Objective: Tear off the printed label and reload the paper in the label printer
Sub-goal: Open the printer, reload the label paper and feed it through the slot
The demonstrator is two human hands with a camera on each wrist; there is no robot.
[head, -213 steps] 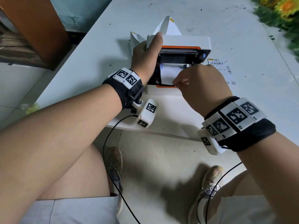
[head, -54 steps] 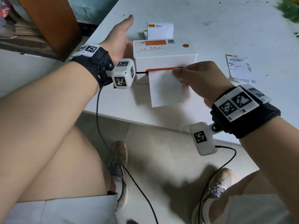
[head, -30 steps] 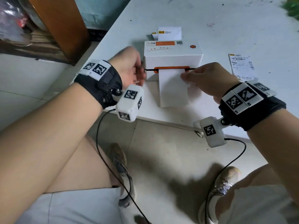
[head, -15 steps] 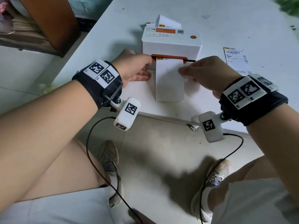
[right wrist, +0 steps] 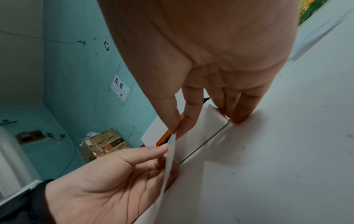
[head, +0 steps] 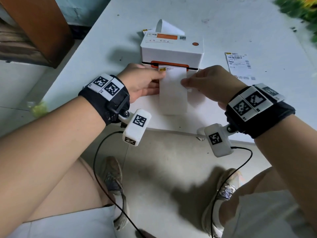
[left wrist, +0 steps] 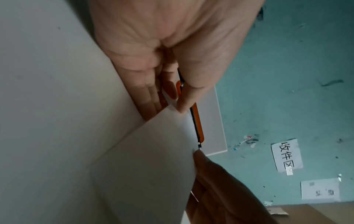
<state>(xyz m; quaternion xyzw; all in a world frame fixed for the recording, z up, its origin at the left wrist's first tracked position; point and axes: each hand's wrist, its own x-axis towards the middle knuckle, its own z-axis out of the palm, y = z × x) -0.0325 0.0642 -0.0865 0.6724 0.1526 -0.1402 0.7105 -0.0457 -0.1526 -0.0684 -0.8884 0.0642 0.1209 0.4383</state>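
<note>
A white label printer [head: 172, 50] with an orange slot stands closed on the white table [head: 103, 48]. A long white label strip [head: 173, 90] hangs out of the slot toward me; print shows at its top edge by the slot. My left hand [head: 145, 81] pinches the strip's left edge near the slot, thumb on top [left wrist: 184, 104]. My right hand [head: 207, 83] pinches the right edge [right wrist: 174, 130] between thumb and forefinger. Fan-fold paper [head: 168, 27] rises behind the printer.
A torn-off printed label [head: 239, 65] lies flat on the table right of the printer. Green foliage [head: 301, 9] sits at the far right corner. A brown cabinet [head: 39, 26] stands left of the table. The table's near edge runs just below the strip's end.
The left hand came off the printer's side and took the strip's left edge. More paper has fed out, now showing print at the slot. The right hand keeps its pinch.
</note>
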